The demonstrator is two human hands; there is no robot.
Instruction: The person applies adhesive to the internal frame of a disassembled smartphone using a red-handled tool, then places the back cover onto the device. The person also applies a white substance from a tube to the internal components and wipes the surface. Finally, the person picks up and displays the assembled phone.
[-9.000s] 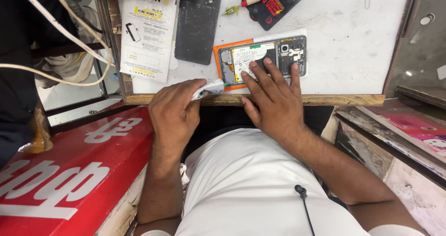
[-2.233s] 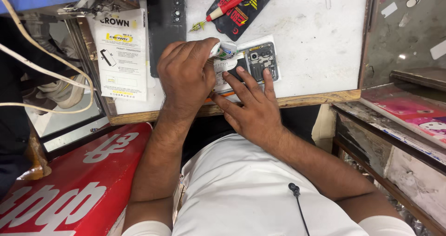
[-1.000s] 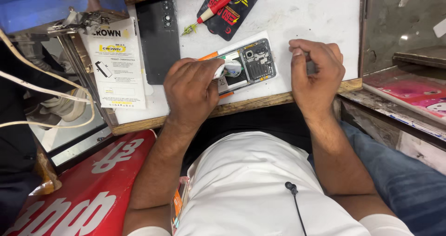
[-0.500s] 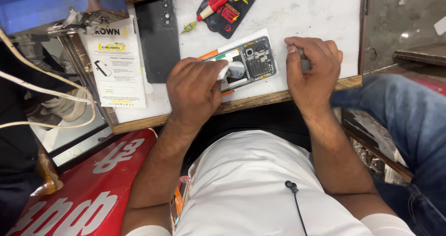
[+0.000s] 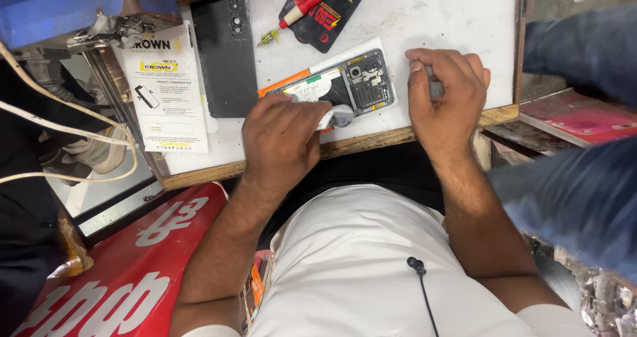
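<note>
One opened phone [image 5: 345, 85] lies on the white worktable [image 5: 431, 18], near its front wooden edge, between the two hands. Its back is off, so the flat rectangular body shows a metal frame, small dark circuit parts at the right end and a pale label at the left end. It rests on a white sheet with an orange strip at its left corner.

The left hand [image 5: 282, 141] lies on the near left end of the phone. Its fingers are curled narrow and pinch a small white cloth or wipe [image 5: 326, 118], which touches the lower edge of the phone. Just beside it sits one small round grey part [image 5: 343, 115]; I cannot tell what it is.

The right hand [image 5: 448, 95] rests on the table just right of the phone, not touching it. Its fingers are closed around one small grey object [image 5: 434, 85], mostly hidden.

Farther left lies one dark, matte back cover [image 5: 225, 55], rectangular. Left of it is one white printed packet [image 5: 162, 85]. At the far side, one screwdriver [image 5: 298, 8] with a red and white handle lies on one black card [image 5: 325, 8]. At the right edge there is a blurred blue sleeve [image 5: 584, 198] of another person.
</note>
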